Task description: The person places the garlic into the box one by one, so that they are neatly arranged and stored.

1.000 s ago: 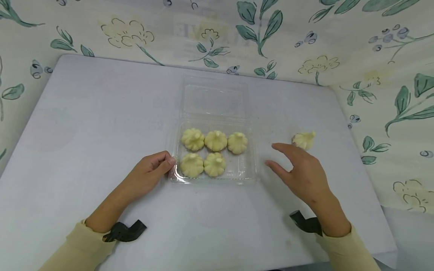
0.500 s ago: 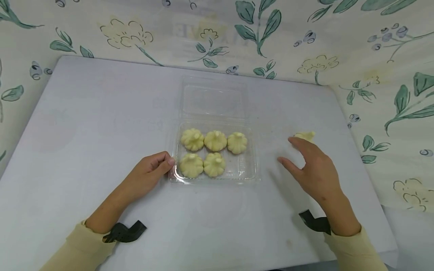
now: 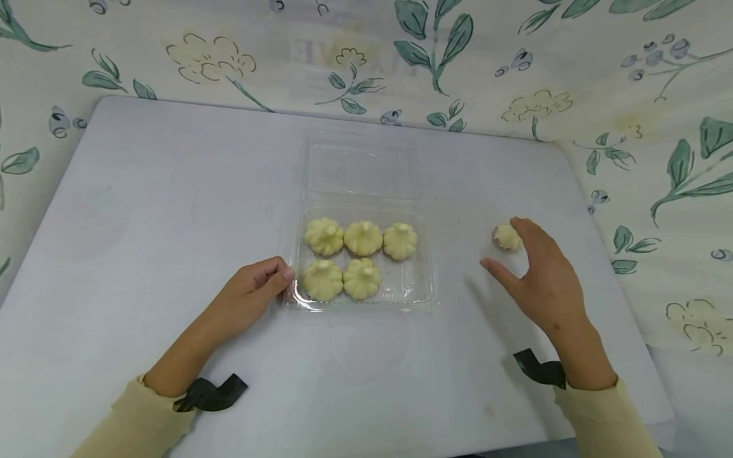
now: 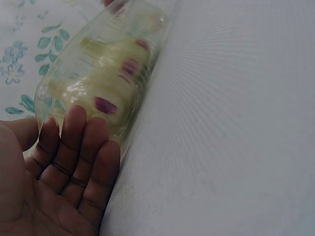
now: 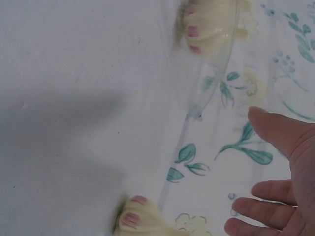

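A clear plastic clamshell box (image 3: pixel 403 304) lies with its lid (image 3: pixel 361 166) folded back. Pale yellow garlic bulbs sit in its tray: three in the back row, such as this garlic bulb (image 3: pixel 400 242), and two in the front row, leaving the front right spot bare. My left hand (image 3: pixel 252 294) pinches the tray's left rim between thumb and fingers. In the left wrist view purple patches show on the bulbs through the wall. To the right, a loose garlic bulb (image 3: pixel 506 237) rests on the table. My right hand (image 3: pixel 546 280) hovers beside it, thumb and fingers spread, partly hiding its stem.
The white tabletop (image 3: pixel 172 191) carries the box and the loose bulb. Behind it and at its right hangs a floral cloth (image 3: pixel 275 57). Black straps (image 3: pixel 212 393) circle both wrists.
My right hand has moved right, toward and past the loose garlic bulb, which now shows left of the fingertips. The left hand, box and bulbs stay in place.
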A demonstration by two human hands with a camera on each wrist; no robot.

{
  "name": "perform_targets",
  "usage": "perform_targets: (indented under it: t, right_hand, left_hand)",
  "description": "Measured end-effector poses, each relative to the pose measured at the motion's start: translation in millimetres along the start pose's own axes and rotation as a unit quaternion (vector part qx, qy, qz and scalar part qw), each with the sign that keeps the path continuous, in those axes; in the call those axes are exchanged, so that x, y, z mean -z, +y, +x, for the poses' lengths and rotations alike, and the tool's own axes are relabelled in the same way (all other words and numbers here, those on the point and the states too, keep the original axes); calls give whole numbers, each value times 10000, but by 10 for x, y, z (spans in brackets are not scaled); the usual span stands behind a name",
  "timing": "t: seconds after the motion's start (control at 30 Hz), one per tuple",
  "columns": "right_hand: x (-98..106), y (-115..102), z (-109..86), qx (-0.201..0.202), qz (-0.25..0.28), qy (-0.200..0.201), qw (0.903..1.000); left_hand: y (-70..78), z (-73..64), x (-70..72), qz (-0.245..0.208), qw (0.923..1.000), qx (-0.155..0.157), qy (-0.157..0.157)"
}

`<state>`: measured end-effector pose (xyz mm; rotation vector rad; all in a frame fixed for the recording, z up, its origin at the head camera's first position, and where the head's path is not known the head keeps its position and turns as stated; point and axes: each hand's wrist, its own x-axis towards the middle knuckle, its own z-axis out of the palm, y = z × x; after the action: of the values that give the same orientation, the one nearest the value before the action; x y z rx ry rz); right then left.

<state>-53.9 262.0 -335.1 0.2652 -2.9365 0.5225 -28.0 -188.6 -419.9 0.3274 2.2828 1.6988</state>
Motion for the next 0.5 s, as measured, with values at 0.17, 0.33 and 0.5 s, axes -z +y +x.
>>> perform_targets:
  t: [0.17, 0.33, 0.5]
  right_hand:
    - [4, 55, 24, -222, -16, -193, 9996]
    - [-9, 120, 40, -367, -79, -275, 9989]
    - [-17, 169, 50, -518, -134, -395, 9978]
  left_hand:
    - [-2, 0, 1, 15, 10000, 4, -4]
    - [0, 1, 2, 31, 10000, 10, -2]
    - [-1, 2, 3, 44, 10000, 15, 7]
